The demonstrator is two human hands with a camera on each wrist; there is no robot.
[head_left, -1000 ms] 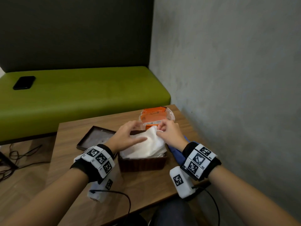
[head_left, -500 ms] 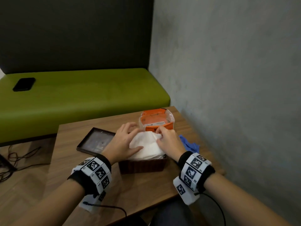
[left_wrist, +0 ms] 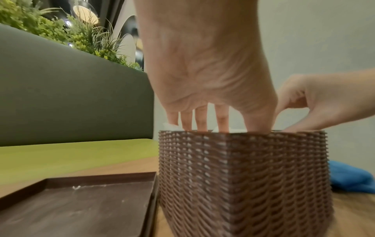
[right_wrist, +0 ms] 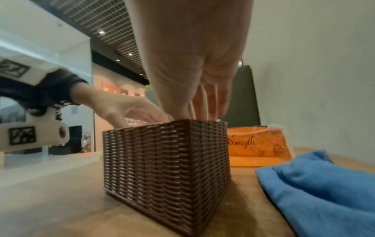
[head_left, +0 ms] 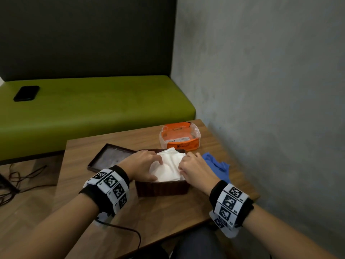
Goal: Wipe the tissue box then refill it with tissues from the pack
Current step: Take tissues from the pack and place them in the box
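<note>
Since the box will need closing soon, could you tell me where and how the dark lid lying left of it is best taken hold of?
Grip the lid by its raised rim, at the free left or far edge, coming from above. It lies flat, hollow side up, on the table, and its right edge sits close beside the tissue box, leaving little room for fingers there.

A brown woven tissue box (head_left: 162,187) was set upright on the wooden bench (head_left: 168,217), its top open. It was filled with a stack of white tissues (head_left: 170,166), rumpled on top and rising slightly above the rim at the far side. The box's flat dark lid (head_left: 110,159) was laid inner side up on the bench, just beside the box's left side. An orange and clear plastic tissue pack (head_left: 180,136) was placed just behind the box, opened at the top. A crumpled blue cloth (head_left: 217,166) was left on the bench at the right of the box.
</note>
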